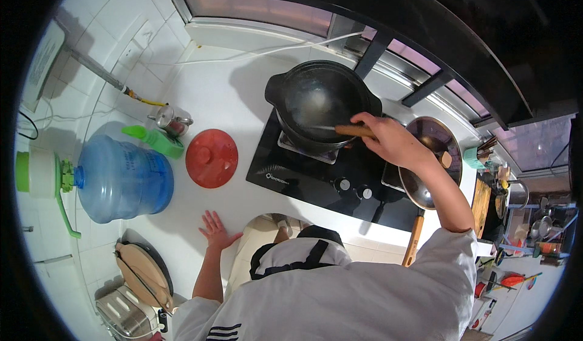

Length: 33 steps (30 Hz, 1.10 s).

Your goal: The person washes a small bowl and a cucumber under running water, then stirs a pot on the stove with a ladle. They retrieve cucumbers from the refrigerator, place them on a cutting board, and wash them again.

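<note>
My right hand (389, 140) is closed around the wooden handle (353, 130) of a utensil. Its thin metal part reaches into a black two-eared pot (321, 99), where its far end is hard to make out. The pot stands on the rear left burner area of a black glass gas cooktop (309, 179); its dark inside shows a pale sheen. My left hand (216, 231) rests flat on the white countertop with its fingers spread and nothing in it. A red round lid (212, 158) lies on the counter beyond my left hand.
A pan with a glass lid (424, 190) and wooden handle sits at the cooktop's right. Left are a large blue water bottle (125, 179), a green plastic bottle (164, 143), a metal-and-glass pot (171, 121) and a toaster (127, 311). A black range hood (410, 22) hangs above.
</note>
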Each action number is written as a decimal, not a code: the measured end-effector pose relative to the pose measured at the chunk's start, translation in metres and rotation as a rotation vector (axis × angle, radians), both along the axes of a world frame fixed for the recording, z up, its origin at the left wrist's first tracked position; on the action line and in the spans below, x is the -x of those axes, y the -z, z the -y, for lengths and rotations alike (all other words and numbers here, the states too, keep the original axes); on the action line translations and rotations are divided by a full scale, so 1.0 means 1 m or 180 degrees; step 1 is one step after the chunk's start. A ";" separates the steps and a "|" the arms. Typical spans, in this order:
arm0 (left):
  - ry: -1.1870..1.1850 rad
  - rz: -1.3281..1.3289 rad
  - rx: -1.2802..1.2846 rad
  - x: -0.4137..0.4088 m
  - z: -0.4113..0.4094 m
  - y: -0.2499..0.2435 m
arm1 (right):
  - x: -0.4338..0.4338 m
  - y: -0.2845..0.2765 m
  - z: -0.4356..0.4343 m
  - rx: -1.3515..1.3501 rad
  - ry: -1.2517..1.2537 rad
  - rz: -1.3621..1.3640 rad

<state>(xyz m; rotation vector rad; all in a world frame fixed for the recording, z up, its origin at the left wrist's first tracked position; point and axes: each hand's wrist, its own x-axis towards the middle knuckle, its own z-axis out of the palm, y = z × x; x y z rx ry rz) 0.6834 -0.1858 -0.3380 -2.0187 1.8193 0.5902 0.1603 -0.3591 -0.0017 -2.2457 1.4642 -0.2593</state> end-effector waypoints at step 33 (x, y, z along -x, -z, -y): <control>-0.0197 0.0115 -0.0432 0.011 0.008 -0.016 | 0.014 -0.015 -0.009 0.0138 -0.0124 -0.0516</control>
